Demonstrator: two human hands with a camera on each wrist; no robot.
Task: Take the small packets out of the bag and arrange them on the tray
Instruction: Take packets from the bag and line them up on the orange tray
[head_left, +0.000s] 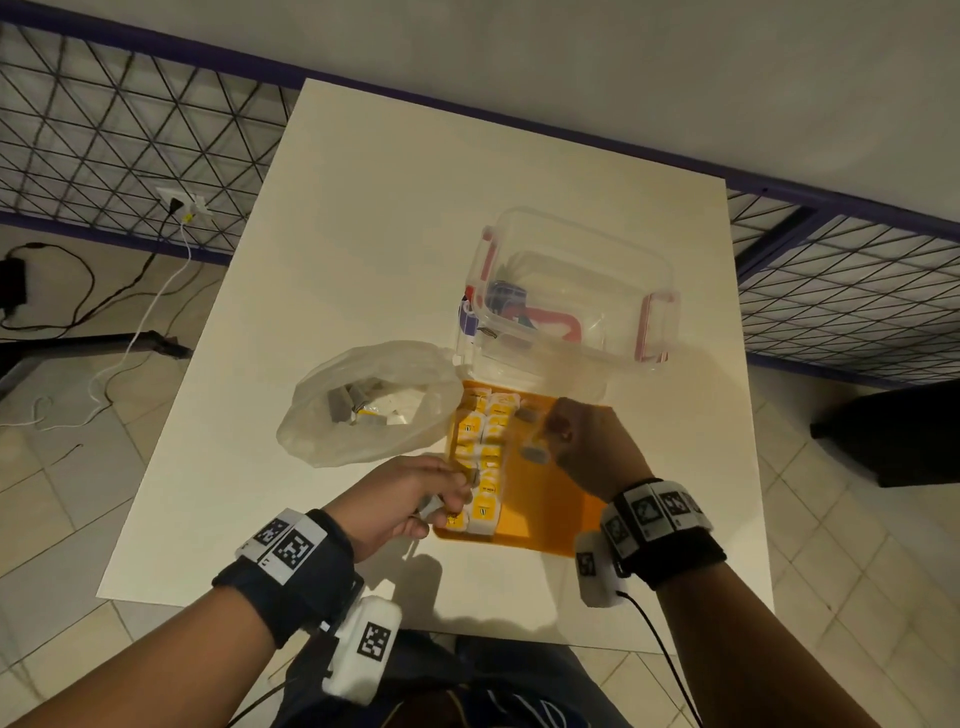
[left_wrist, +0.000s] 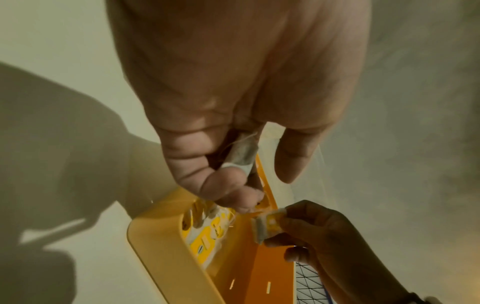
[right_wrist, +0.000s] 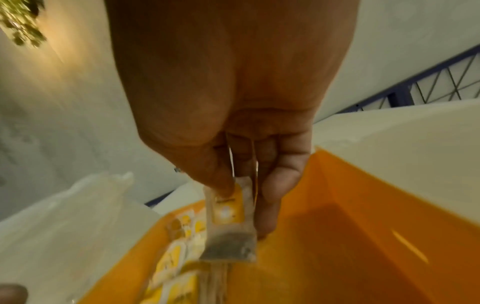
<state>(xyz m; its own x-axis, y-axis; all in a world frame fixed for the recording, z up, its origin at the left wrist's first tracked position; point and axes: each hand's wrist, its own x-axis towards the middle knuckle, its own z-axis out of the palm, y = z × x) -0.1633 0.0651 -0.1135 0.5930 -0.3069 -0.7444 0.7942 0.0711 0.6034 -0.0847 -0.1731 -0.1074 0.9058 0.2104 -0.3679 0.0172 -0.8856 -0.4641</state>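
Both hands pinch packets: left hand (head_left: 410, 499) holds one at the tray's (head_left: 545, 525) near-left corner, right hand (head_left: 582, 441) dangles another (head_left: 536, 451) upright over bare floor beside the laid rows (head_left: 485, 457); bag (head_left: 363, 405) lies left.

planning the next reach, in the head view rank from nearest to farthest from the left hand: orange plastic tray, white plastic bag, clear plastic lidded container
From the left hand:
1. Orange plastic tray, right beside the fingers.
2. White plastic bag, just beyond the hand.
3. Clear plastic lidded container, farthest, past the tray's far end.
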